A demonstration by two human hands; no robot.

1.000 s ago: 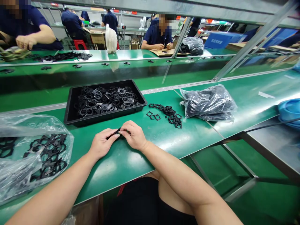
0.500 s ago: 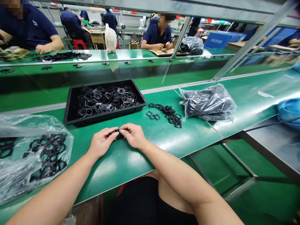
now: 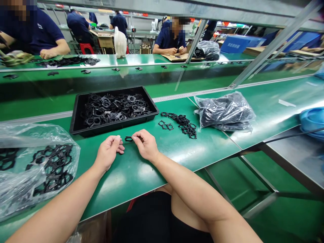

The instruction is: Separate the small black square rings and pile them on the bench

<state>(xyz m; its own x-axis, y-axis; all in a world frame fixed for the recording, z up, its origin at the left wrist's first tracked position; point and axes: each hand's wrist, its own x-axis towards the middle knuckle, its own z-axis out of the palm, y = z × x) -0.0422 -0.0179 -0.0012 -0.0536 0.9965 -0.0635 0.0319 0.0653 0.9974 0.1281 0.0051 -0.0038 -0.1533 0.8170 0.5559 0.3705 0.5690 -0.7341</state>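
My right hand (image 3: 146,145) pinches a small black ring-shaped plastic part (image 3: 129,138) between thumb and fingertips, just above the green bench. The part sticks out to the left, toward my left hand (image 3: 109,151). That hand is apart from it, with fingers loosely bent, and I see nothing in it. Behind both hands stands a black tray (image 3: 113,126) heaped with similar black frame parts (image 3: 113,108). To the right lies a small pile of black double-ring parts (image 3: 186,123), with a few lying loose beside it (image 3: 165,125).
At the left, an open clear plastic bag (image 3: 58,135) holds more black parts. A closed bag of black parts (image 3: 225,109) lies on the right. Beyond the tray runs a green conveyor (image 3: 164,79) carrying spaced black pieces. Slanted metal posts (image 3: 273,44) rise on the right; co-workers sit across.
My hands have come apart. The left has let go and drawn back to the left, while the right keeps the black ring-shaped part, now more exposed.
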